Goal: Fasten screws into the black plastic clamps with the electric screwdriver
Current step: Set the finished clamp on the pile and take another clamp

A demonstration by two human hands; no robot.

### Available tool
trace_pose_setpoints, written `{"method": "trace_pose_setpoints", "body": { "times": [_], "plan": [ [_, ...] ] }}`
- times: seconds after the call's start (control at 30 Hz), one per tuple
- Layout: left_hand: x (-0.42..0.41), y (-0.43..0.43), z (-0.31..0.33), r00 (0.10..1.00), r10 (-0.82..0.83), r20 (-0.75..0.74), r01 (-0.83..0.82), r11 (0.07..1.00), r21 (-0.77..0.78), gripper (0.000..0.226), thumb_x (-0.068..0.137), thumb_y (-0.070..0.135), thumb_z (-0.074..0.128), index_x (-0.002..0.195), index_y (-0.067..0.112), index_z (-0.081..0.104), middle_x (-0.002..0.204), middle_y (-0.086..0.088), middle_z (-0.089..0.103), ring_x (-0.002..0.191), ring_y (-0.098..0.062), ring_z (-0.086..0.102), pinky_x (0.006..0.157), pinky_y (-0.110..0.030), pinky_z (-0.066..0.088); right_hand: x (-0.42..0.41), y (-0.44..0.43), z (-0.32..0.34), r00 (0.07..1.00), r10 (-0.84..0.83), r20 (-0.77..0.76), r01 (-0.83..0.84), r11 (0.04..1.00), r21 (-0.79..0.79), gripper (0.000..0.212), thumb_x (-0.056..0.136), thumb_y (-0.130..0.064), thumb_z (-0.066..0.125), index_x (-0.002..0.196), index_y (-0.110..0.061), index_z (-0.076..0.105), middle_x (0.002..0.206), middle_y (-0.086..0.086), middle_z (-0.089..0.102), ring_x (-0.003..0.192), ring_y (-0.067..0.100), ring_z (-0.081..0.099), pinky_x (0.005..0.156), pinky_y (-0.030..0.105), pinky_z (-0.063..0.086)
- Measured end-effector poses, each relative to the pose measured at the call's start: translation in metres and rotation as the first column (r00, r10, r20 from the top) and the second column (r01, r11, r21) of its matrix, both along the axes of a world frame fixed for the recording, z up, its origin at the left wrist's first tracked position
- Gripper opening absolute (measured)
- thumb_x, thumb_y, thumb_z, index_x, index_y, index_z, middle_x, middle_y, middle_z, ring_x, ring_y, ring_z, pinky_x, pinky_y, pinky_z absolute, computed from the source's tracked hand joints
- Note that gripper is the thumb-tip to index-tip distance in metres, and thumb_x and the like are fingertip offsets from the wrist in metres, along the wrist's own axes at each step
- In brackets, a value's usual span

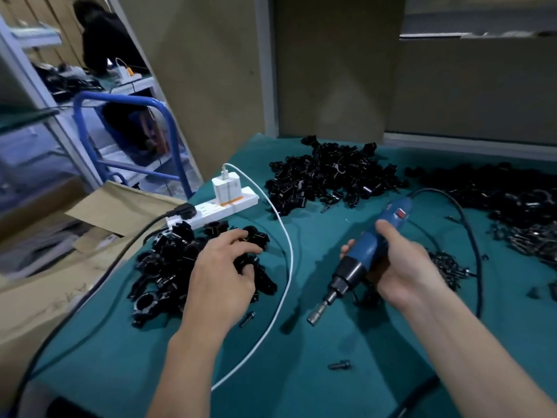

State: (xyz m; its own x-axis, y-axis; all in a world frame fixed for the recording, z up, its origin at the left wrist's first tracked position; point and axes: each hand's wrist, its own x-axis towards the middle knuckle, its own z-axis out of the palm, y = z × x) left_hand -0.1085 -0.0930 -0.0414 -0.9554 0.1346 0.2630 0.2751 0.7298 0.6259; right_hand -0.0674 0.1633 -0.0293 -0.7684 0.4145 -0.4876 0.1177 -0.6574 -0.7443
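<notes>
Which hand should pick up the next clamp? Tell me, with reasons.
Left. The left hand lies on the near clamp pile, its fingers among the clamps. The right hand grips the electric screwdriver, so it is not free to pick anything up.

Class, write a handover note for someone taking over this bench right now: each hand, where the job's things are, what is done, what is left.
Left hand: fingers curled into the near clamp pile; a firm hold cannot be confirmed.
Right hand: grips the electric screwdriver, bit tilted down-left above the green cloth, on nothing.
More clamps: far pile, right pile.
Loose screws lie near front.
Done: cannot tell which clamps are fastened.
Left: pick a clamp, seat a screw, drive it.
</notes>
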Motion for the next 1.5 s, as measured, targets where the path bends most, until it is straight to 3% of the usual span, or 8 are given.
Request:
{"method": "trace_pose_setpoints", "body": {
  "times": [0.27, 0.57, 0.83, 1.03, 1.13, 1.27, 1.33, 1.5],
  "plan": [
    [-0.005, 0.032, 0.014, 0.979, -0.033, -0.202, 0.036, 0.999, 0.012, 0.032, 0.088, 0.029, 0.079, 0.120, 0.029, 0.075, 0.137, 0.016, 0.058, 0.134, -0.006, 0.041, 0.113, -0.013, 0.017, -0.003, 0.000, -0.014, 0.998, 0.055, -0.021, -0.054, 0.997, 0.047, 0.037, 0.101, -0.030, 0.067, 0.124, -0.002, 0.056, 0.077, 0.019, 0.075, 0.072, 0.037, 0.075, 0.066, 0.047, 0.064],
    [-0.073, 0.150, 0.027, 0.961, -0.268, 0.067, 0.276, 0.943, -0.183, 0.069, 0.101, 0.027, 0.063, 0.162, 0.019, 0.031, 0.165, -0.002, 0.035, 0.154, -0.022, 0.026, 0.126, -0.036, 0.023, 0.018, 0.038, -0.014, 0.998, 0.043, -0.044, -0.041, 0.997, 0.058, 0.045, 0.102, -0.038, 0.063, 0.125, 0.000, 0.055, 0.099, 0.030, 0.075, 0.071, 0.036, 0.074, 0.062, 0.039, 0.062],
    [-0.127, 0.213, 0.004, 0.958, -0.170, 0.232, 0.269, 0.815, -0.514, 0.058, 0.096, 0.009, 0.059, 0.150, 0.020, 0.043, 0.146, -0.007, 0.049, 0.120, -0.032, 0.056, 0.084, -0.044, 0.055, 0.050, 0.097, -0.013, 0.981, -0.185, 0.059, 0.166, 0.958, 0.235, 0.045, 0.098, -0.046, 0.066, 0.115, -0.005, 0.063, 0.087, 0.025, 0.077, 0.063, 0.030, 0.074, 0.054, 0.034, 0.060],
    [-0.141, 0.229, 0.001, 0.992, -0.061, 0.115, 0.094, 0.947, -0.306, 0.018, 0.103, 0.023, 0.056, 0.109, 0.018, 0.072, 0.092, -0.004, 0.072, 0.078, -0.027, 0.067, 0.064, -0.034, 0.052, 0.055, 0.119, -0.021, 0.880, -0.425, 0.213, 0.212, 0.752, 0.624, 0.053, 0.092, -0.064, 0.053, 0.074, -0.014, 0.058, 0.066, 0.007, 0.065, 0.065, 0.031, 0.060, 0.065, 0.038, 0.048],
    [-0.127, 0.230, 0.007, 0.966, -0.110, 0.233, 0.078, 0.987, 0.142, 0.026, 0.106, 0.024, 0.052, 0.098, 0.020, 0.077, 0.079, -0.002, 0.075, 0.066, -0.020, 0.066, 0.061, -0.031, 0.052, 0.062, 0.128, -0.022, 0.861, -0.435, 0.262, 0.079, 0.624, 0.777, 0.054, 0.094, -0.061, 0.051, 0.064, -0.017, 0.051, 0.041, -0.010, 0.045, 0.049, 0.020, 0.042, 0.053, 0.032, 0.032],
    [-0.098, 0.222, 0.016, 0.704, -0.520, 0.484, -0.101, 0.602, 0.792, 0.021, 0.106, 0.006, 0.052, 0.109, 0.006, 0.072, 0.094, -0.013, 0.080, 0.078, -0.015, 0.077, 0.063, -0.024, 0.060, 0.068, 0.135, -0.025, 0.855, -0.412, 0.316, -0.062, 0.524, 0.850, 0.050, 0.095, -0.059, 0.052, 0.072, -0.016, 0.061, 0.054, -0.002, 0.054, 0.051, 0.022, 0.050, 0.052, 0.032, 0.033],
    [-0.090, 0.217, 0.012, 0.619, -0.621, 0.481, -0.170, 0.492, 0.854, 0.020, 0.105, 0.004, 0.052, 0.114, 0.000, 0.069, 0.102, -0.018, 0.079, 0.082, -0.017, 0.078, 0.061, -0.024, 0.059, 0.068, 0.133, -0.022, 0.835, -0.428, 0.345, -0.129, 0.457, 0.880, 0.049, 0.096, -0.058, 0.053, 0.073, -0.015, 0.061, 0.058, 0.002, 0.059, 0.054, 0.021, 0.055, 0.049, 0.029, 0.032],
    [-0.079, 0.205, 0.006, 0.694, -0.509, 0.509, -0.125, 0.612, 0.781, 0.017, 0.099, 0.001, 0.064, 0.113, 0.006, 0.072, 0.091, -0.008, 0.080, 0.076, -0.013, 0.073, 0.069, -0.024, 0.054, 0.073, 0.124, -0.010, 0.745, -0.541, 0.391, -0.294, 0.260, 0.920, 0.048, 0.094, -0.063, 0.055, 0.083, -0.016, 0.061, 0.062, 0.002, 0.057, 0.055, 0.019, 0.050, 0.051, 0.030, 0.031]
  ]
}}
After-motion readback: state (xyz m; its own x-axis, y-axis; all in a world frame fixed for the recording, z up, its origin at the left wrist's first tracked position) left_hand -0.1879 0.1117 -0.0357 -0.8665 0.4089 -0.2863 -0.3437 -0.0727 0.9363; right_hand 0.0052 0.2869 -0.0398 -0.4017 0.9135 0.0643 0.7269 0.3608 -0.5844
